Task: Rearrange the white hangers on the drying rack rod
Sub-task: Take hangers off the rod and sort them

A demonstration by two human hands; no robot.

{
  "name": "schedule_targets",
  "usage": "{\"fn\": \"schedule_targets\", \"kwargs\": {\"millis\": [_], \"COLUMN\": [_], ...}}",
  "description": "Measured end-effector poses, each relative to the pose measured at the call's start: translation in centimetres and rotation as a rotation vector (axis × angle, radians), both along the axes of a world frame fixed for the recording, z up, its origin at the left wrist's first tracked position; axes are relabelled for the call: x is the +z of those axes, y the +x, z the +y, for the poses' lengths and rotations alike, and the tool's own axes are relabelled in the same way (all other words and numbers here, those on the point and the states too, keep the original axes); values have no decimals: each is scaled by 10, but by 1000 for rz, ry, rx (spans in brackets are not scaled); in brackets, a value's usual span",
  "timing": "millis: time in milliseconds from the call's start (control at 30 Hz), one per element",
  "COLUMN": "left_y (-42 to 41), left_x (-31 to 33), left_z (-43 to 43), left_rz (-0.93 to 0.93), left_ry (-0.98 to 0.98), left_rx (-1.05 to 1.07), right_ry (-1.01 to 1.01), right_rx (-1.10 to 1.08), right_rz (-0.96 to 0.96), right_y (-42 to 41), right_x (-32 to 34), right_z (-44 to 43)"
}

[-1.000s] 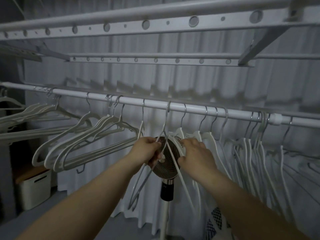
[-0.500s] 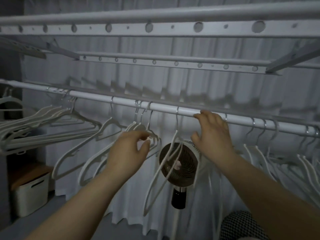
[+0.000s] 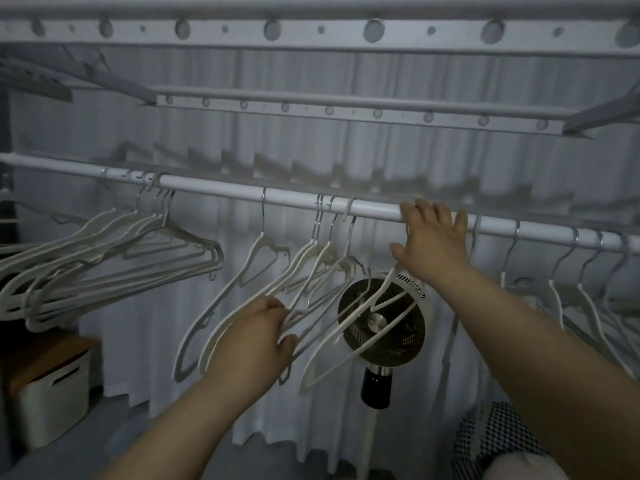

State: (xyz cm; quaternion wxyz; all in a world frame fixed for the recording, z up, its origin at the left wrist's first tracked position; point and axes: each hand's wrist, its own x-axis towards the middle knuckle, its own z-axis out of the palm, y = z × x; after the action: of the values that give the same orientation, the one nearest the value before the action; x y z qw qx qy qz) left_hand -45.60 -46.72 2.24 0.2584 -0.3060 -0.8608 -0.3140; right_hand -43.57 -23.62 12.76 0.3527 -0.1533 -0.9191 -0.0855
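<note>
Under smooth round rod (image 3: 294, 199), left hand (image 3: 256, 337) gripping slim curved hangers (image 3: 304, 271), right hand (image 3: 431, 237) open.

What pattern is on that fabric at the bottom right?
Black-and-white check, on the fabric; seen in the head view.

The left hand (image 3: 254, 336) reaches forward at mid height, back of the hand to the camera, fingers curled closed. The right hand (image 3: 431, 242) is raised higher, forearm extended, fingers spread and pointing up, thumb out to the left.
</note>
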Motion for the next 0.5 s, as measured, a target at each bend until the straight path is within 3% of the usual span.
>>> {"fn": "schedule_targets", "kwargs": {"millis": [233, 500], "left_y": [-6, 2], "left_x": [1, 10], "left_z": [-14, -22], "left_rz": [112, 99], "left_ry": [162, 208], "left_rx": [-6, -31], "right_ry": [-70, 30], "right_rx": [-40, -118], "right_rz": [132, 101], "right_y": [-6, -10], "right_x": [-1, 3], "right_z": [-2, 4]}}
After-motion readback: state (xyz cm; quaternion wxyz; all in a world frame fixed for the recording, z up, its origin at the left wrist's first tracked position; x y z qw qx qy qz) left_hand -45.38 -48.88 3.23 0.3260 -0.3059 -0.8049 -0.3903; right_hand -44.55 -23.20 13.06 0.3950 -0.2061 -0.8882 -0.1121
